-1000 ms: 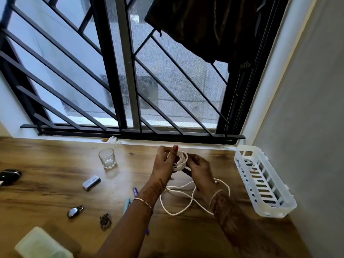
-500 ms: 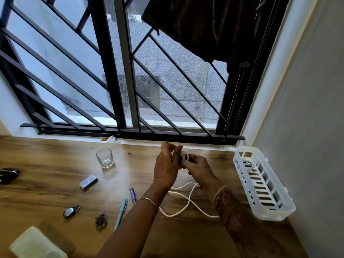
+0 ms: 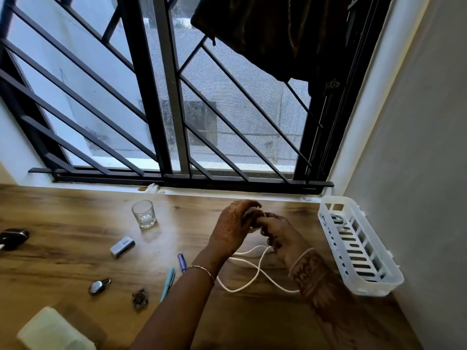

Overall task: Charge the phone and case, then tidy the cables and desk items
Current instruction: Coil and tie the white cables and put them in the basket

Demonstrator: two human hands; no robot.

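Both hands are up over the desk [image 3: 75, 213], close to its far edge by the window. The left hand [image 3: 231, 229] and the right hand [image 3: 281, 234] touch each other. The fingers of both are curled round a small bundle of the white cable [image 3: 255, 273]. Only a tiny bit of the bundle shows between the fingers. The rest of the cable hangs down from the hands and lies in loose loops on the desk, under the wrists.

A white basket [image 3: 366, 290] with slots sits along the right edge of the desk, by the wall. Another white cord [image 3: 337, 219] lies inside it at the far end.

A glass [image 3: 144, 214] stands upright to the left of the hands. Nearer the front lies a small white and grey block [image 3: 122, 246]. A dark blue pen [image 3: 182, 262] and a light blue pen [image 3: 168, 284] lie just beside the left arm. A shiny metal thing [image 3: 99, 286] and a small dark lump [image 3: 139, 298] lie further left. A black case [image 3: 14, 238] sits at the left edge of the desk. A pale block [image 3: 50, 329] sits at the near left corner.
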